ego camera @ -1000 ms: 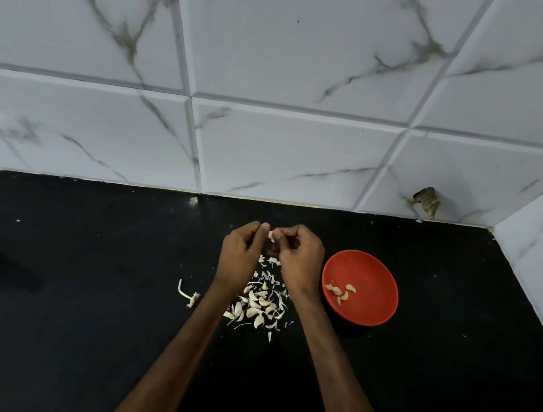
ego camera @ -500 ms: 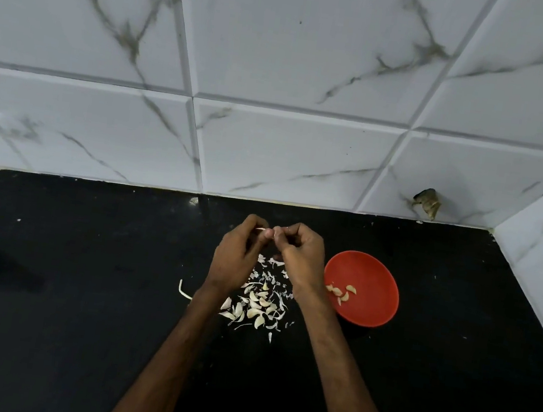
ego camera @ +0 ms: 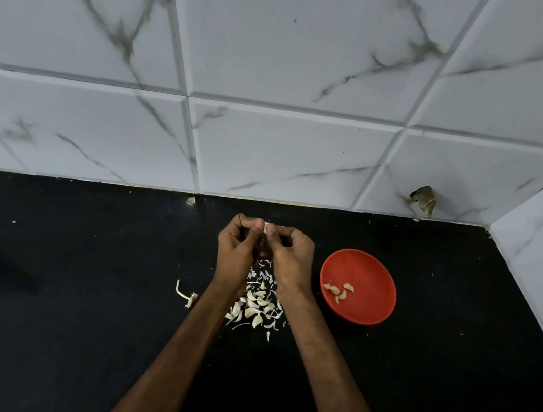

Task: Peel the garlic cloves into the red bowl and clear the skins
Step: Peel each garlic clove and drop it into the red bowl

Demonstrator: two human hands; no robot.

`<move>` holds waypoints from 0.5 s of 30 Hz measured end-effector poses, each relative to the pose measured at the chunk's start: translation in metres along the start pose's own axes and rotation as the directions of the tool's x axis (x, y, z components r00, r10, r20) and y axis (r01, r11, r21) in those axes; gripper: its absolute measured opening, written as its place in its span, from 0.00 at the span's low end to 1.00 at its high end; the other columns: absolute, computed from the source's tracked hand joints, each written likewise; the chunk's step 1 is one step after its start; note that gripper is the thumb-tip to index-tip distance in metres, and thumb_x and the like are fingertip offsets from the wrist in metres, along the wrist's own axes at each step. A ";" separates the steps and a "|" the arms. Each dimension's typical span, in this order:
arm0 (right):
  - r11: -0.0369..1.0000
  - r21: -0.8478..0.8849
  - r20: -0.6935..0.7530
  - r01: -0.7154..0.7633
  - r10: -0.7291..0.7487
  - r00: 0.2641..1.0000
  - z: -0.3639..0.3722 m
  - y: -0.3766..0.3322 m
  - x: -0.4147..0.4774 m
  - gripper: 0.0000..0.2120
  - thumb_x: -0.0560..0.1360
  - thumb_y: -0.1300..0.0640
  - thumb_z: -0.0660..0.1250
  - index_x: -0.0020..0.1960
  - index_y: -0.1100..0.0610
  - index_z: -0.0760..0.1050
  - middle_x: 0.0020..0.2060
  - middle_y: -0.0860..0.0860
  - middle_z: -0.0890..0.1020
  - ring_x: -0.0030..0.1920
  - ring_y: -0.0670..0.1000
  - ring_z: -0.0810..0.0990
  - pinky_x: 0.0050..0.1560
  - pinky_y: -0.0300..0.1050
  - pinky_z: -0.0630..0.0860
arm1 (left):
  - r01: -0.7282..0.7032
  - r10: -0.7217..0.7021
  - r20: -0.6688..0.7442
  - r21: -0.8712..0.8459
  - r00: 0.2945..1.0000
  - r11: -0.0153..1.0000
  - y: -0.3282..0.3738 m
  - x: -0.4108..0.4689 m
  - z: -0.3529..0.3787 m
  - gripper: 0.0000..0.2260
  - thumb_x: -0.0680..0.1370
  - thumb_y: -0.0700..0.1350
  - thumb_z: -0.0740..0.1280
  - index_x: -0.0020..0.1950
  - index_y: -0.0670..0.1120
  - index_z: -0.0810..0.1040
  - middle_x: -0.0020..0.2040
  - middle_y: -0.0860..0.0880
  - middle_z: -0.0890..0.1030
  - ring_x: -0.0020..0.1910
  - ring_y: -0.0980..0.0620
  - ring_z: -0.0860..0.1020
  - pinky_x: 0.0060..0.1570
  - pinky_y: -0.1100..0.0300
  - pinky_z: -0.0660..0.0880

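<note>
Both hands' fingertips meet on one garlic clove (ego camera: 266,227). The left hand (ego camera: 235,253) and right hand (ego camera: 290,260) are curled and pinch it from either side, probably to catch the skin, though that is too small to see. Just below the fingers lies the pile of cloves and skins (ego camera: 257,304), where scraps can drop. To their right the red bowl (ego camera: 369,277) holds a few peeled cloves (ego camera: 338,290), close for dropping. A garlic stem (ego camera: 185,296) lies lower left on the black counter (ego camera: 80,284) under a marbled tile wall (ego camera: 283,52).

Red bowl (ego camera: 370,281), black counter (ego camera: 75,318), grey-veined white tiles (ego camera: 283,52).
</note>
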State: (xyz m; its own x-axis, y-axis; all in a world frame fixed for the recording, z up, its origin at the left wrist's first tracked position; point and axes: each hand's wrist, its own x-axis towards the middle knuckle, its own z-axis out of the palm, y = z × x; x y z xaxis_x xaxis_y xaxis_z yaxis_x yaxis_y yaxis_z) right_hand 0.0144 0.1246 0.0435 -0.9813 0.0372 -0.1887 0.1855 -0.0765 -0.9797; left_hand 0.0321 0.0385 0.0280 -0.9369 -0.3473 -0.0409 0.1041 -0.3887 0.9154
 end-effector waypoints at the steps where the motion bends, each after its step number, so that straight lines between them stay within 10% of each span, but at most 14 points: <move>1: 0.999 0.034 -0.002 -0.005 0.005 1.000 0.003 0.001 -0.002 0.08 0.77 0.60 0.72 0.51 0.65 0.81 0.44 0.58 0.86 0.44 0.54 0.85 0.46 0.51 0.84 | -0.010 0.010 -0.006 -0.013 1.000 1.000 0.001 -0.001 0.001 0.09 0.76 0.47 0.68 0.43 0.42 0.73 0.35 0.49 0.78 0.31 0.55 0.74 0.28 0.62 0.71; 15: 0.955 -0.128 0.170 0.267 -0.244 0.955 -0.014 -0.004 0.012 0.06 0.76 0.64 0.73 0.46 0.58 0.76 0.43 0.52 0.82 0.45 0.51 0.83 0.43 0.50 0.83 | 0.229 -0.225 0.041 -0.184 0.974 0.956 0.007 0.002 0.005 0.10 0.77 0.50 0.67 0.43 0.43 0.76 0.37 0.48 0.79 0.31 0.58 0.73 0.25 0.67 0.66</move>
State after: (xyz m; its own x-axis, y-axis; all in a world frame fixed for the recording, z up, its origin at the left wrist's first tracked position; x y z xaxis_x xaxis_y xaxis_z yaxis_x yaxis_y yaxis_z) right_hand 0.0029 0.1394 0.0446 -0.9908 -0.1156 0.0701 -0.0779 0.0647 -0.9949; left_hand 0.0296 0.0393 0.0360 -0.9492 -0.2157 -0.2293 -0.0530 -0.6084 0.7919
